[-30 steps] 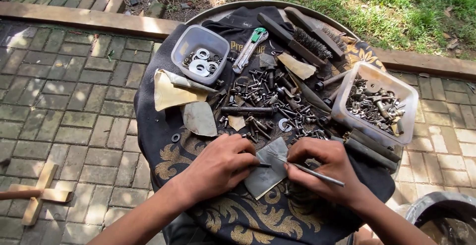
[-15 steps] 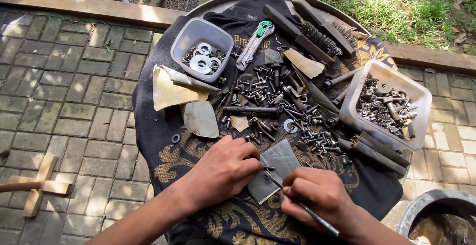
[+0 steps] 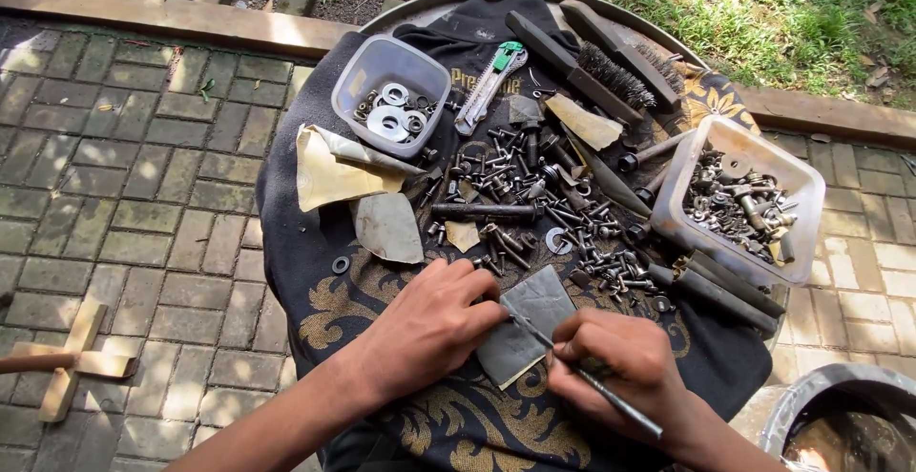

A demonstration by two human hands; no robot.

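Note:
My left hand (image 3: 425,324) presses on the left edge of a grey sheet of sandpaper (image 3: 527,334) lying on a dark patterned cloth (image 3: 315,300). My right hand (image 3: 620,367) grips a thin metal rod (image 3: 582,372), laid slantwise across the sandpaper with its tip near my left fingers. Both hands are at the near edge of a round table.
A heap of bolts and nuts (image 3: 534,205) fills the middle. A clear tub of washers (image 3: 391,109) stands back left, a tub of hardware (image 3: 739,200) at right. Wire brushes (image 3: 611,66), a utility knife (image 3: 489,85), sandpaper scraps (image 3: 329,171). Wooden cross (image 3: 67,362) on paving left, bucket (image 3: 840,424) lower right.
My right hand has drawn the rod back toward me along the sandpaper, then pushed slightly forward again. My left hand has stayed on the sheet.

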